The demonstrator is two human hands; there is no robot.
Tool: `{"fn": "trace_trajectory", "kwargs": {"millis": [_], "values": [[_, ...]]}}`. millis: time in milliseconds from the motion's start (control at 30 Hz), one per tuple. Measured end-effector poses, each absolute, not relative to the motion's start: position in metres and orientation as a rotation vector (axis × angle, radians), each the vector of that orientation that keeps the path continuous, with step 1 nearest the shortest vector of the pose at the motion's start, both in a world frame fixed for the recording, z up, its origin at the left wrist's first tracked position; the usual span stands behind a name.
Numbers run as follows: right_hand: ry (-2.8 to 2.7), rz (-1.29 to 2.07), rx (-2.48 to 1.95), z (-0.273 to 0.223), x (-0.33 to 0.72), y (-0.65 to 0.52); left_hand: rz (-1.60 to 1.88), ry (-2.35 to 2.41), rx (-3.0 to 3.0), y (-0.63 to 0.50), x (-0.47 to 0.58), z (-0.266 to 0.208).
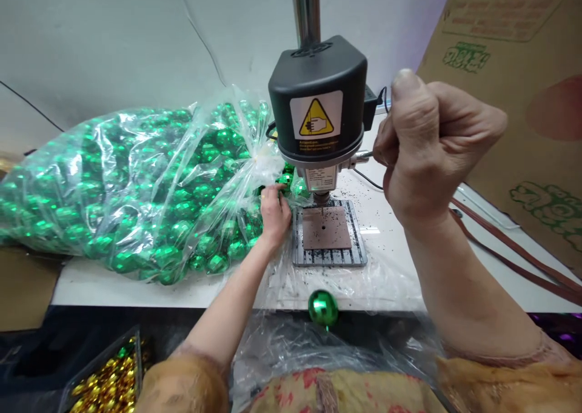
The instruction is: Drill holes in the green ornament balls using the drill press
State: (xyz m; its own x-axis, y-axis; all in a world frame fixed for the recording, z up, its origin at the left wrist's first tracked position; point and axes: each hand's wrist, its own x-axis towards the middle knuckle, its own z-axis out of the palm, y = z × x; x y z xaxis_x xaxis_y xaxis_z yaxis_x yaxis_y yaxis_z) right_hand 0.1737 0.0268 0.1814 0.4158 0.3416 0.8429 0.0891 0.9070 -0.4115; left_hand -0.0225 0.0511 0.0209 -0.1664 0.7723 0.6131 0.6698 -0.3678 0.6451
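Observation:
My left hand (274,214) reaches in beside the drill press, its fingers bent against a shiny green ball (285,179) at the gathered neck of a clear plastic bag (97,158). Part of those fingers is hidden. Faceted green balls fill the bag. My right hand (427,146) is closed around the lever (366,154) on the right side of the black drill press (318,97). Below the chuck, a brown board (334,234) with a dark hole lies on the slotted metal base (359,256). Another green ball (323,307) shows at the table's front edge; whether it rests or falls I cannot tell.
Dark shavings are scattered around the base on the white table (91,282). A large cardboard box (513,97) stands at right, with brown straps (513,249) before it. Clear plastic sheeting (291,346) hangs over the front edge. Gold balls (107,382) fill a container at lower left.

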Motion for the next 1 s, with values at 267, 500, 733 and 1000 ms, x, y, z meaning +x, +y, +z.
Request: {"fn": "trace_trajectory", "kwargs": {"millis": [267,500,733,1000], "values": [[-1.157,0.200,-0.467,0.181,0.175,0.021,1.229,1.638,2.031,0.133,-0.041,0.020],[-1.151,0.162,-0.411,0.181,0.174,0.025,1.452,1.445,1.658,0.046,-0.028,0.029],[-1.155,0.122,-0.471,0.181,0.173,0.026,1.354,1.072,1.091,0.001,0.004,0.009],[-1.165,0.210,-0.386,0.182,0.175,0.023,1.408,0.947,0.876,0.002,0.009,0.011]]}}
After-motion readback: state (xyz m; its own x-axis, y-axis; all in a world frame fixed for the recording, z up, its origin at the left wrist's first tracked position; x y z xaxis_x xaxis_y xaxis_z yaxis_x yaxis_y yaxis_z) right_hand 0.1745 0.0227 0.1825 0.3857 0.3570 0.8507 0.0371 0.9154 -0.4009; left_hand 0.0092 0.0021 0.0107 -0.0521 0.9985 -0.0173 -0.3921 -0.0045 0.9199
